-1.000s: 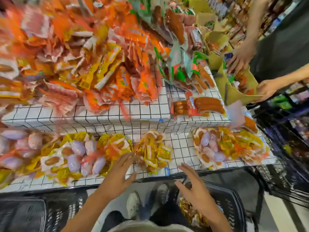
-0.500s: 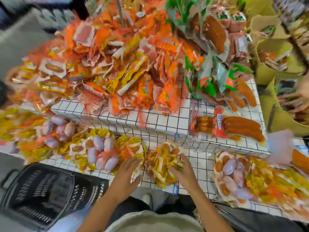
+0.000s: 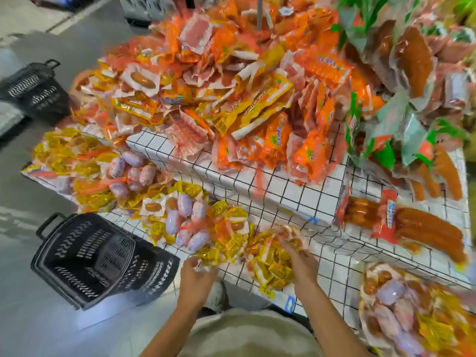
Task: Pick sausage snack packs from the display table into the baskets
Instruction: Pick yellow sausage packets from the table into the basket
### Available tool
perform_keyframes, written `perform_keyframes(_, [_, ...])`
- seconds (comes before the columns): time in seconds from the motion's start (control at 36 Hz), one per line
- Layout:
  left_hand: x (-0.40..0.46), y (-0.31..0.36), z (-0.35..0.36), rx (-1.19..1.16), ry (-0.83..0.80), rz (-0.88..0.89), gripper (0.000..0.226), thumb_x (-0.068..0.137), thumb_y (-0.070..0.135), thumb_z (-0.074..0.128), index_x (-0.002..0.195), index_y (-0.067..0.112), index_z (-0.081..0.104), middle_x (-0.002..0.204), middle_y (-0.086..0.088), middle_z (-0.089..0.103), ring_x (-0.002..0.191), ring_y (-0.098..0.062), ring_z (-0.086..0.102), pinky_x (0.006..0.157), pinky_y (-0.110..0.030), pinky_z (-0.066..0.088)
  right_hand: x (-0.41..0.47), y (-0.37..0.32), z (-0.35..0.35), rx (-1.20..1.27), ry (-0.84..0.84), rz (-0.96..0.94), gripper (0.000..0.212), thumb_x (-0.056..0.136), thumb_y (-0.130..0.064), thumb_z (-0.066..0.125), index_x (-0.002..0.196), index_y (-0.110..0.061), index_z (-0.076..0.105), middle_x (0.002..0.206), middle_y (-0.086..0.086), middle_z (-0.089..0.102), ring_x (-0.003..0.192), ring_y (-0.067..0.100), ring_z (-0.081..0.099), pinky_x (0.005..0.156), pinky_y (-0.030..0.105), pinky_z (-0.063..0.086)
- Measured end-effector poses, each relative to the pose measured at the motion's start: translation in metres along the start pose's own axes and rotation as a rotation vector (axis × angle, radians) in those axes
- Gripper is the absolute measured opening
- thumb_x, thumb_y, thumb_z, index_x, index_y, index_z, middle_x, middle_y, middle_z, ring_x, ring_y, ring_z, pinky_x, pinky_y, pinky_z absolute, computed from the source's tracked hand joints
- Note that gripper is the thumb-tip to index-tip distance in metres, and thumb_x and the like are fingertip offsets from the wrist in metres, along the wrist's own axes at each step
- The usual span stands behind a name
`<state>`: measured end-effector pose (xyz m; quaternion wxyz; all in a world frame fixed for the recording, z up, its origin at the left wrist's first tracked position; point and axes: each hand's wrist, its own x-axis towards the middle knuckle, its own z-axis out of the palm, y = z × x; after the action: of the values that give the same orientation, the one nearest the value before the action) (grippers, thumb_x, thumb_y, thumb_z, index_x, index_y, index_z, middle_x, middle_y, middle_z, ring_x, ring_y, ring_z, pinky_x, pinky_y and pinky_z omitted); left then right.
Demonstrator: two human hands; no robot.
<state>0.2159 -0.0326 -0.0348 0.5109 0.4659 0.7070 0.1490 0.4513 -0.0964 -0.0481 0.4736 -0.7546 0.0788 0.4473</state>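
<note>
Yellow sausage snack packs [image 3: 270, 264] lie in a small heap at the front edge of the white grid-patterned display table [image 3: 304, 199]. My right hand [image 3: 298, 261] is pressed into this heap with its fingers curled around some packs. My left hand [image 3: 197, 273] is at the heap's left edge, its fingers closed on a yellow pack [image 3: 208, 256]. A black plastic basket [image 3: 87, 256] stands on the floor to the left of my left hand, and it looks empty.
More yellow and purple-white packs [image 3: 180, 220] lie left of the heap. A big pile of orange packs [image 3: 231, 99] fills the raised tier. Long sausages [image 3: 417, 228] lie at right. A second black basket [image 3: 36, 91] stands at far left.
The view has swung left, bringing the floor basket closer. My left hand moved from the purple-white packs to the heap's edge and closed on a yellow pack. My right hand stays in the heap.
</note>
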Motion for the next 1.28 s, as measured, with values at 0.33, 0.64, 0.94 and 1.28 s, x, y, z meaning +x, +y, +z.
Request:
perform_keyframes(0.33, [0.025,0.016,0.003,-0.393,-0.014,-0.356,0.04,0.088,0.001,0.071,0.123,-0.008,0.055,0.087,-0.013,0.053,0.074,-0.023,0.05,0.07,-0.034,0.042,0.006,-0.011,0.0,0.083,-0.223,0.244,0.09,0.044,-0.047,0.102,0.12,-0.009,0.071,0.102,0.011,0.079,0.094,0.03,0.077,0.087,0.05,0.061])
perform_keyframes(0.64, [0.031,0.035,0.01,-0.294,0.025,-0.451,0.055,0.061,0.032,0.078,0.106,0.002,0.07,0.115,-0.025,0.063,0.116,-0.041,0.056,0.098,-0.048,0.047,0.0,-0.017,0.008,0.06,-0.277,0.256,0.071,0.055,-0.043,0.095,0.117,-0.017,0.073,0.105,0.005,0.079,0.094,0.021,0.076,0.064,0.031,0.056])
perform_keyframes(0.94, [0.029,0.059,0.04,-0.771,-0.012,-0.439,0.052,0.091,0.028,0.075,0.13,0.004,0.052,0.113,-0.007,0.067,0.098,-0.02,0.066,0.079,-0.03,0.053,0.011,-0.02,0.013,0.097,-0.318,0.211,0.073,0.057,-0.033,0.1,0.121,-0.012,0.071,0.11,0.012,0.077,0.103,0.029,0.074,0.097,0.052,0.056])
perform_keyframes(1.28, [0.032,0.056,0.058,-0.697,0.043,-0.527,0.06,0.086,0.022,0.081,0.133,-0.002,0.053,0.123,-0.021,0.066,0.094,-0.03,0.065,0.082,-0.043,0.059,0.009,-0.015,-0.016,0.062,-0.141,0.111,0.06,0.081,-0.006,0.081,0.136,-0.008,0.057,0.093,0.01,0.077,0.089,0.029,0.073,0.082,0.048,0.06])
